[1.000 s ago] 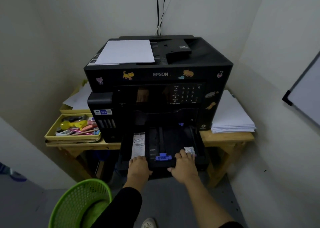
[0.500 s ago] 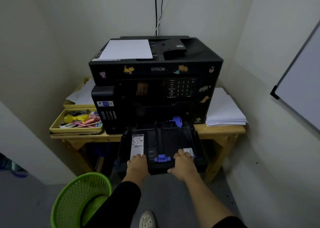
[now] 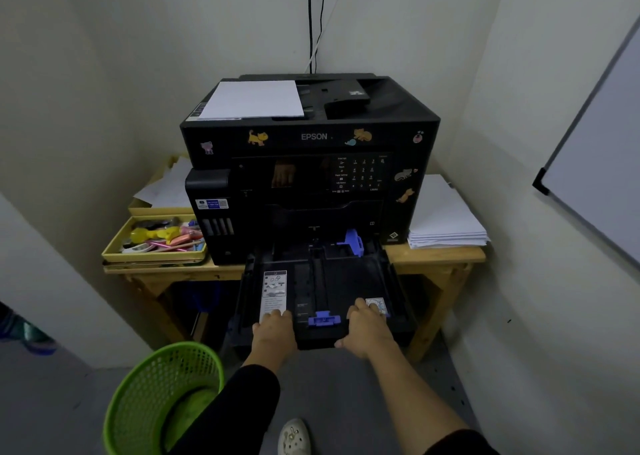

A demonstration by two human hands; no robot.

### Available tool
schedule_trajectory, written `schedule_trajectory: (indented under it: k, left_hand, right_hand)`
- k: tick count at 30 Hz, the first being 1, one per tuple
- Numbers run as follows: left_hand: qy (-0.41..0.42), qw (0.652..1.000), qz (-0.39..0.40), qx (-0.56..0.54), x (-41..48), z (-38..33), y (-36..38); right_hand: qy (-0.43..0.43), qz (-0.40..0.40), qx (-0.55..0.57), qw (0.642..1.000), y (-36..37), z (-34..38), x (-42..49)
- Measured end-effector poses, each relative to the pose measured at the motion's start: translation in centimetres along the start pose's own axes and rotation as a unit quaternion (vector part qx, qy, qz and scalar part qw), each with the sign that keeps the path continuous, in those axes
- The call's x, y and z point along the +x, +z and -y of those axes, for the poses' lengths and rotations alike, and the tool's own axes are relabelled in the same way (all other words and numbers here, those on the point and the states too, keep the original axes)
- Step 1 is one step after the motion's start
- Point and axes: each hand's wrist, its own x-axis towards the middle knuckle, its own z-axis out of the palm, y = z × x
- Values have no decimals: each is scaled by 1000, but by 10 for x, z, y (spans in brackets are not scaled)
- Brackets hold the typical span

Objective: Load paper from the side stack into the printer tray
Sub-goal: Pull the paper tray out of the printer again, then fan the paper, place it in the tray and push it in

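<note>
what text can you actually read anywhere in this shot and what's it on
"EPSON": front of the printer.
Keypad digits: present, too blurred to read reliably.
Blue label on the ink tank: unreadable.
White instruction sticker inside the paper tray: unreadable.

I can't read the keypad labels [image 3: 360, 174] on the printer [image 3: 311, 164]; they're too small. The green basket [image 3: 162, 399] and the whiteboard [image 3: 599, 164] are cut off by the frame edges. The printer hides the far part of the desk [image 3: 433, 255].
</note>
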Motion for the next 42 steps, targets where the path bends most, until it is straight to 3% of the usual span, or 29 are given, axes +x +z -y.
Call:
schedule_trajectory:
  k: [9,15,17,19,23,28,31,35,42]
  left_hand:
    - [4,1000,17,6,-2,-2,-2]
    - [11,993,118,-14,4,-7,-24]
    - [26,992,119,-31,11,-9,-44]
    - [42,995,72,-57,20,-11,-70]
    - [63,984,-109,-127,45,-10,-140]
    - [124,918,-310,-213,74,3,-244]
    - [153,877,-382,-248,92,19,-297]
    - [130,864,-423,-240,130,46,-344]
    - [24,942,-322,-88,188,82,-369]
  right_hand:
    - [4,20,-11,1000,-7,0,-1]
    - [36,161,-35,986,-37,18,7]
    - [35,174,-14,984,-53,27,16]
    - [19,128,8,992,-72,39,27]
    - [-23,-62,98,993,-121,74,58]
    - [-73,-254,290,920,-208,121,108]
    - [-99,-325,349,873,-256,146,135]
    - [-65,-368,353,858,-302,169,178]
    - [49,-258,317,911,-328,193,242]
